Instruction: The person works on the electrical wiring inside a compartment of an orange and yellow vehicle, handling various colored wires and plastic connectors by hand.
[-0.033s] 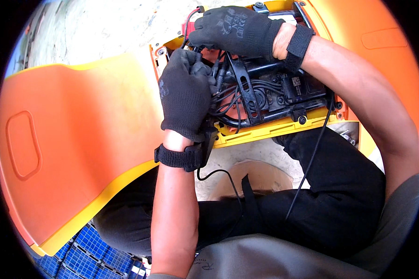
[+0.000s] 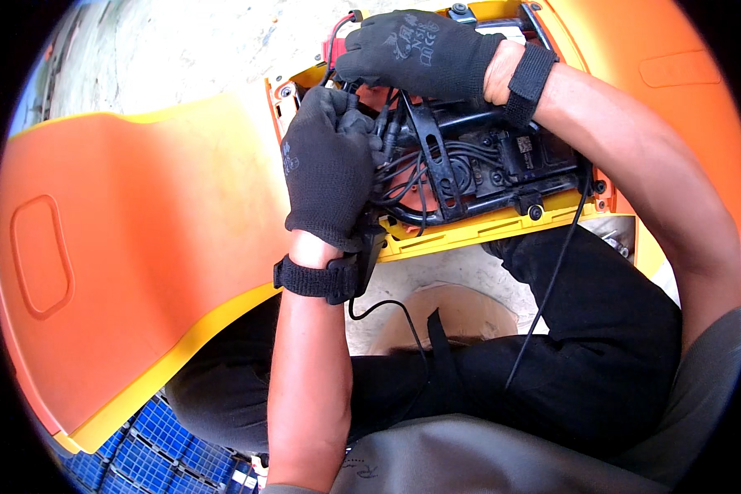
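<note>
The compartment point(image 2: 486, 231) is sitting with the left panel point(image 2: 156, 222) at its left end and the right panel point(image 2: 667, 41) at its right end. Inside, the bracket point(image 2: 432, 148) is crossing the middle, the cables point(image 2: 405, 183) are running on both sides of it, and the module point(image 2: 523, 158) is lying to its right. The left hand point(image 2: 329, 156) is covering part of the left end; the right hand point(image 2: 420, 53) is reaching over the far side, behind the left hand. The legs point(image 2: 609, 321) are lying before the compartment and the left panel.
</note>
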Available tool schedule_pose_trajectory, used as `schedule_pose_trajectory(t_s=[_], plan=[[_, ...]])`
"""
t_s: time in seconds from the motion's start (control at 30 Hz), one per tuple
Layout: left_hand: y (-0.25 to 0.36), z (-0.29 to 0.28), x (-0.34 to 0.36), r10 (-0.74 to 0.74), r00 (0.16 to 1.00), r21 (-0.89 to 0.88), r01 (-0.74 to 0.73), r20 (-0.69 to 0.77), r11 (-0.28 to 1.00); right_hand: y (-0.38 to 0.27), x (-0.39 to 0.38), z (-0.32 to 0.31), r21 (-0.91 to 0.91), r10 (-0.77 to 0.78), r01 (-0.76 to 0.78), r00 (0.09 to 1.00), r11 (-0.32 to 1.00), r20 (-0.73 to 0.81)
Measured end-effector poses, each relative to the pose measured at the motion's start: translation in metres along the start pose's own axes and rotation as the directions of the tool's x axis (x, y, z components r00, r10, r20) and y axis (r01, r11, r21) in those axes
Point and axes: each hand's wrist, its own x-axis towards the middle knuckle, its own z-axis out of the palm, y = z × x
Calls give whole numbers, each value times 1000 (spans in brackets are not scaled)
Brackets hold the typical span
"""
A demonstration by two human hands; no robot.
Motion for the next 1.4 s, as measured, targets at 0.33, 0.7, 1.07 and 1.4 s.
schedule_pose_trajectory(t_s=[0.33, 0.7, 1.07, 1.4], plan=[[-1, 0, -1, -96, 995, -60, 98, 40, 993, -3, 4, -4, 13, 28, -30, 992, 999, 123], [0, 5, 1, -94, 994, -156, 100, 48, 983, 23, 20, -54, 603, 284, -514, 852, 610, 439], [4, 8, 1, -95, 995, -331, 104, 44, 938, 33, 24, -29, 567, 354, -559, 827, 605, 437], [-7, 9, 5, -70, 998, -97, 68, -11, 993, 35, 29, -97, 158, 395, -581, 704, 799, 590]])
